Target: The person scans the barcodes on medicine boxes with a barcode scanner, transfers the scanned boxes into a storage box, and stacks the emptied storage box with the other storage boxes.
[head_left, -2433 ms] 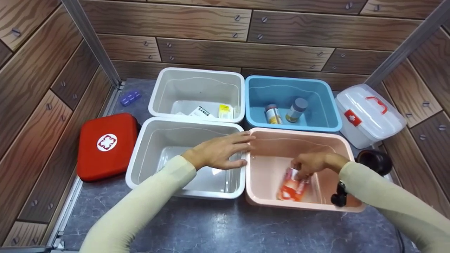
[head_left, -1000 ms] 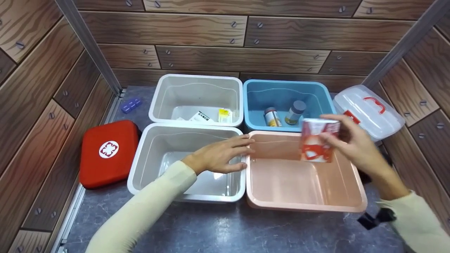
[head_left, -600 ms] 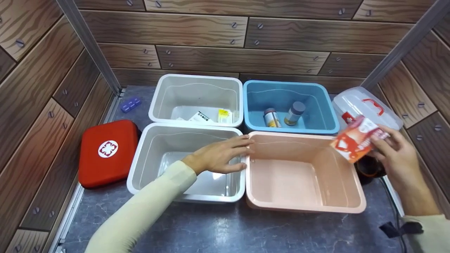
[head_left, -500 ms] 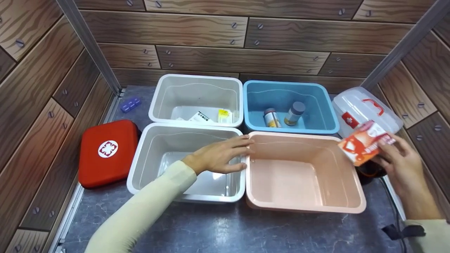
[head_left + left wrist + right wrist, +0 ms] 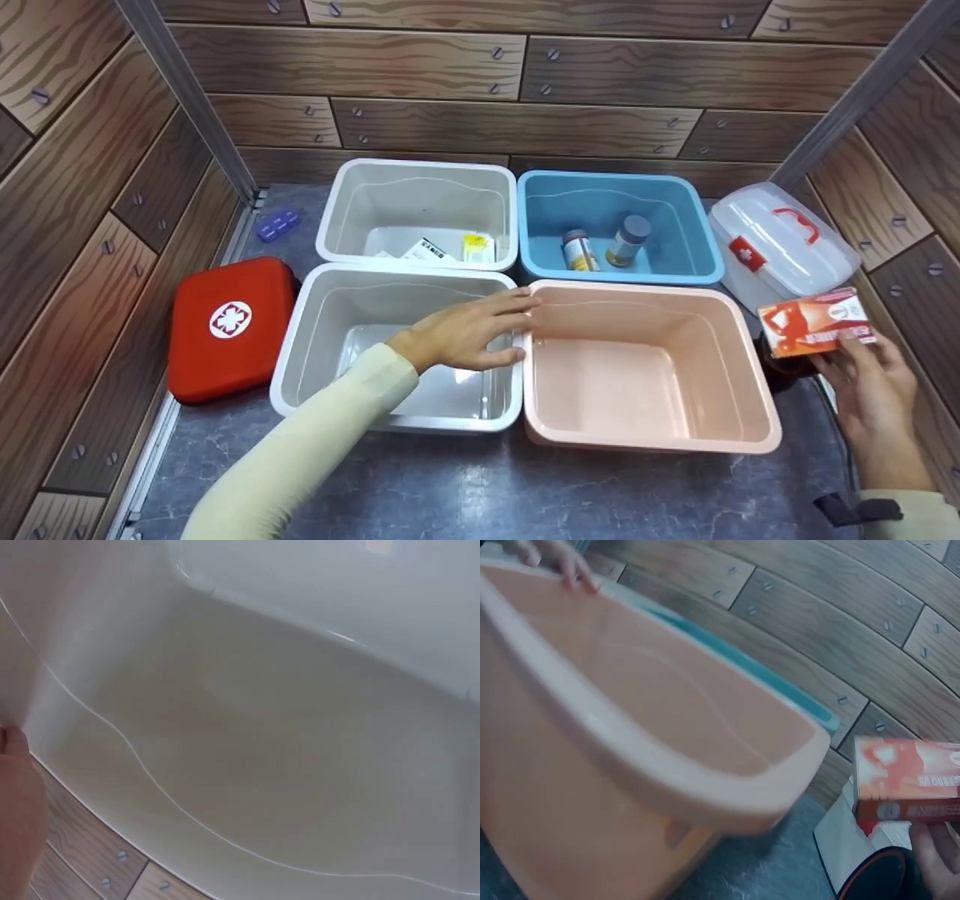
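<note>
An orange-and-white medicine box (image 5: 814,321) is pinched in my right hand (image 5: 874,390), raised beyond the right side of the pink bin (image 5: 611,390). The right wrist view shows the same box (image 5: 907,776) from its side, with the thumb and a finger under one end. My left hand (image 5: 472,330) lies with fingers extended over the touching rims of the front grey bin (image 5: 397,420) and the pink bin. Just part of that hand (image 5: 19,817) shows at the left edge of the left wrist view, by the grey bin's wall.
The rear grey bin (image 5: 420,163) holds small boxes (image 5: 478,247). Two bottles (image 5: 581,251) lie in the blue bin (image 5: 622,174). A clear first-aid box (image 5: 787,240) and a black round object (image 5: 786,367) sit right; a red first-aid case (image 5: 229,360) and purple pill organiser (image 5: 277,223) left.
My right hand has lifted the medicine box out of the pink bin, carried it right past the rim and turned it sideways. The left hand stays on the rims.
</note>
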Demonstrator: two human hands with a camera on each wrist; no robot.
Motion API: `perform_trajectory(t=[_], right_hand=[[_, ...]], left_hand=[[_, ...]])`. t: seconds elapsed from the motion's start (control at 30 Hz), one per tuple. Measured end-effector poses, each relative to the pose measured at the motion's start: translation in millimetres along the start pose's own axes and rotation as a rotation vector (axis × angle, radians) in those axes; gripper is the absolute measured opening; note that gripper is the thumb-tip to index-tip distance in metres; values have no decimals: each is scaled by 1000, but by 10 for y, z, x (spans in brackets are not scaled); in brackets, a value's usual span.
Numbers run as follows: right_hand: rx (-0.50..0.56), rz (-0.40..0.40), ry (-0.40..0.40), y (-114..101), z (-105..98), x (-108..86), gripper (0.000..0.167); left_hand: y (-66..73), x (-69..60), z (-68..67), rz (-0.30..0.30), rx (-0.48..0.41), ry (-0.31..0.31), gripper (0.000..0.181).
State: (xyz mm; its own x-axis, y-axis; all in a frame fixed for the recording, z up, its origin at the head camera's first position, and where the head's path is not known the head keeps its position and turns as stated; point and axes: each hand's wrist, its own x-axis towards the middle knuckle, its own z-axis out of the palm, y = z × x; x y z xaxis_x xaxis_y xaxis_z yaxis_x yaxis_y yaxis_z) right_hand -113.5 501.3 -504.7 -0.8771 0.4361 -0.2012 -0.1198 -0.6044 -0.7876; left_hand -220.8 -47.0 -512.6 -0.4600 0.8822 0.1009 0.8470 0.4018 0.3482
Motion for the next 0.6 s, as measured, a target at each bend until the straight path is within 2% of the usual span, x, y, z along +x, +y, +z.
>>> perform_trajectory(t=[0.1,0.17,0.37,0.6], right_hand=[[-54,-54,77,48,18,-16,27],[-103,-61,88,92,17,-30,27],[-283,-21,38,264,-41,-72,26],[-282,117,-49,399,-138,-69,21]], left_hand=[[-5,-8,12,-3,-5,4,63],[-6,-11,17,-1,-7,6,64],[-13,-17,24,-5,-9,3,64],[-5,-12,21,-16,-12,-9,65]])
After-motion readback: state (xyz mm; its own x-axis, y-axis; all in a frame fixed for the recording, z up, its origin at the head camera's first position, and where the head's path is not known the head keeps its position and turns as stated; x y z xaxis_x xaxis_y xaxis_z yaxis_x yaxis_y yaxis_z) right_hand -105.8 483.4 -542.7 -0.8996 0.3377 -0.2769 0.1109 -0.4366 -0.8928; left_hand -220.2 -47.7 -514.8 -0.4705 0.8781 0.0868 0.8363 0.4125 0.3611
